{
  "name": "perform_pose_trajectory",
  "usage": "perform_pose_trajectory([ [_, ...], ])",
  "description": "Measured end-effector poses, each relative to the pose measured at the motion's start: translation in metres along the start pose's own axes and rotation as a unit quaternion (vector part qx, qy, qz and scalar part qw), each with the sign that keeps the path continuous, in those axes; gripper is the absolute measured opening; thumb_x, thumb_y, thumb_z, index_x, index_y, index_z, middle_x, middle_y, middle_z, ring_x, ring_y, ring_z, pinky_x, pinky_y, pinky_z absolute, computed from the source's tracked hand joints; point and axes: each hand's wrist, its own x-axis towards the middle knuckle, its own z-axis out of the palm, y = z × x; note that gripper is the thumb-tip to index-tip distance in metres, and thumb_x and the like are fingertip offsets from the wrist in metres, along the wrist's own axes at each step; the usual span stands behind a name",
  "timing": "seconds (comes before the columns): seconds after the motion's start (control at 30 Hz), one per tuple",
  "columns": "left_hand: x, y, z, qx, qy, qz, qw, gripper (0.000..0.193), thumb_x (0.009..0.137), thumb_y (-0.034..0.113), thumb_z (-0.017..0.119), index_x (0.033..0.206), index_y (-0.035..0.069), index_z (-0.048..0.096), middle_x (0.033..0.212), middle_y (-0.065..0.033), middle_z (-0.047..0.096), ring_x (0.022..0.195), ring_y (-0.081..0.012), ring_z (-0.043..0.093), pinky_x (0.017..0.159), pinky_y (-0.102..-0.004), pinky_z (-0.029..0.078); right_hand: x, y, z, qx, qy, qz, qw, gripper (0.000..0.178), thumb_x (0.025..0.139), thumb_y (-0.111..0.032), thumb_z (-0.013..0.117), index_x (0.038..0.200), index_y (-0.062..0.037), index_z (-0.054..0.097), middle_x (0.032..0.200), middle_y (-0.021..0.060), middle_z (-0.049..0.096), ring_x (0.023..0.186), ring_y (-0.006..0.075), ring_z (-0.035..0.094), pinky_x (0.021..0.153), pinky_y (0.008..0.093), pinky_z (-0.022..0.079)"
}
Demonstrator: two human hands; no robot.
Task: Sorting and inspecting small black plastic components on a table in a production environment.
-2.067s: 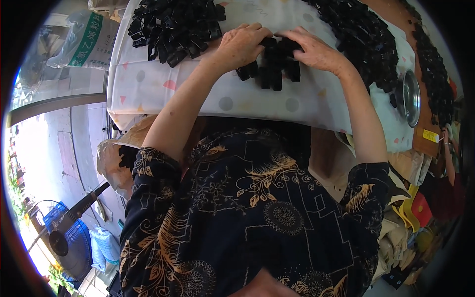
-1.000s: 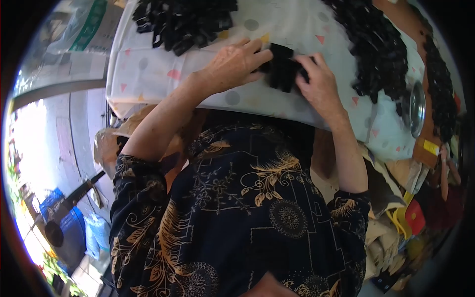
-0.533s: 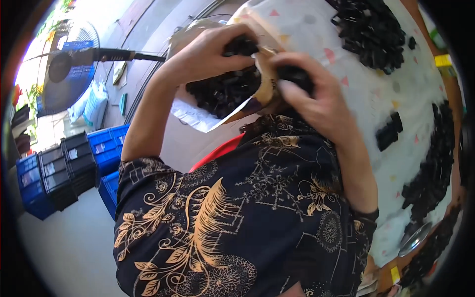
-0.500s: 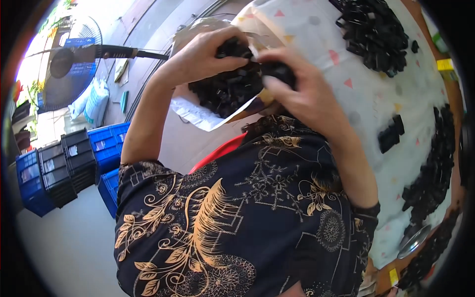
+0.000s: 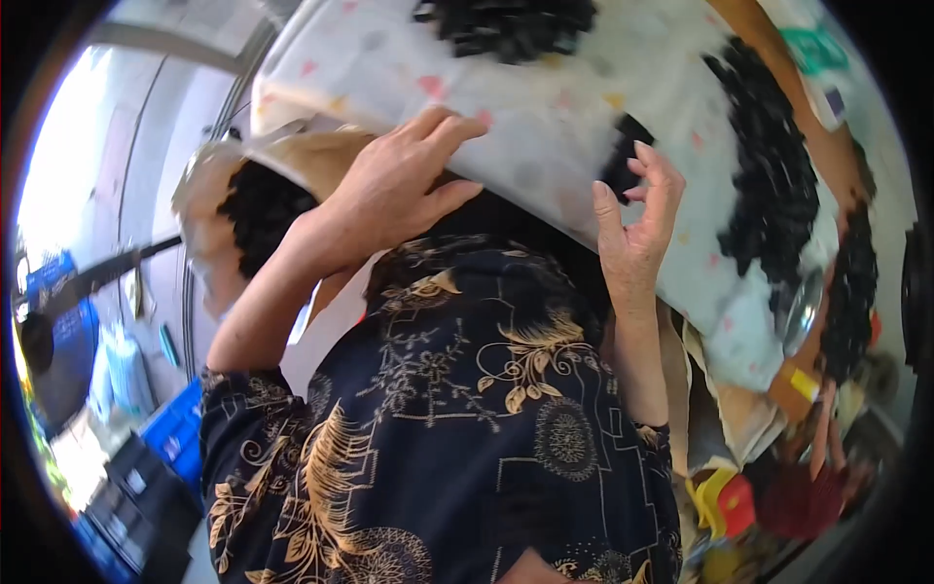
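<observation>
My left hand point(image 5: 409, 175) is over the near edge of the table, fingers and thumb apart with nothing in them. Beside its wrist stands an open bag point(image 5: 202, 200) with small black pieces point(image 5: 261, 214) inside. To the right, my right hand point(image 5: 642, 219) is raised, thumb and half-bent fingers apart, and it holds nothing that I can see. Just behind its fingers a small black cluster of pieces point(image 5: 619, 165) lies on the pale patterned tablecloth point(image 5: 545, 136). Whether the fingers touch that cluster I cannot tell.
A pile of black pieces point(image 5: 516, 29) sits at the far side of the table, and a long heap point(image 5: 769, 165) runs along the right. A shiny metal dish point(image 5: 804, 310) is near the right edge. Blue crates point(image 5: 175, 428) and dark crates point(image 5: 146, 496) stand at lower left.
Both hands have let go of the black pieces they held over the bag. The right hand has moved right to the small cluster; the left hovers by the table edge. The view has swung right.
</observation>
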Motion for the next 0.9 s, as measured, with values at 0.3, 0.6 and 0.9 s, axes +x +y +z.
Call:
perform_pose_trajectory([
  [0.3, 0.149, 0.031, 0.054, 0.083, -0.071, 0.127, 0.986, 0.053, 0.084, 0.009, 0.064, 0.135, 0.015, 0.052, 0.117, -0.0171, 0.058, 0.103, -0.0385, 0.063, 0.084, -0.0465, 0.054, 0.013, 0.005, 0.001, -0.314, 0.005, 0.003, 0.949, 0.086, 0.076, -0.041, 0.082, 0.144, -0.0049, 0.043, 0.133, 0.0212, 0.051, 0.121, 0.0411, 0.05, 0.101, 0.048, 0.043],
  [0.6, 0.136, 0.036, 0.08, 0.115, -0.136, 0.14, 0.974, 0.041, 0.077, 0.009, 0.07, 0.116, 0.009, 0.056, 0.109, -0.0168, 0.056, 0.097, -0.0397, 0.065, 0.077, -0.0492, 0.054, -0.002, 0.02, 0.015, -0.23, 0.033, -0.069, 0.97, 0.044, 0.075, -0.004, 0.074, 0.117, -0.005, 0.061, 0.115, 0.0208, 0.056, 0.102, 0.0389, 0.059, 0.08, 0.044, 0.054],
  [0.9, 0.052, -0.016, 0.01, -0.165, -0.054, 0.053, 0.983, 0.051, 0.074, 0.003, 0.067, 0.124, 0.001, 0.055, 0.112, -0.0229, 0.06, 0.11, -0.0402, 0.059, 0.092, -0.0438, 0.049, 0.023, -0.036, 0.068, -0.028, -0.067, -0.201, 0.977, 0.045, 0.078, -0.002, 0.073, 0.121, -0.0075, 0.062, 0.121, 0.016, 0.053, 0.099, 0.0384, 0.062, 0.077, 0.0444, 0.055],
])
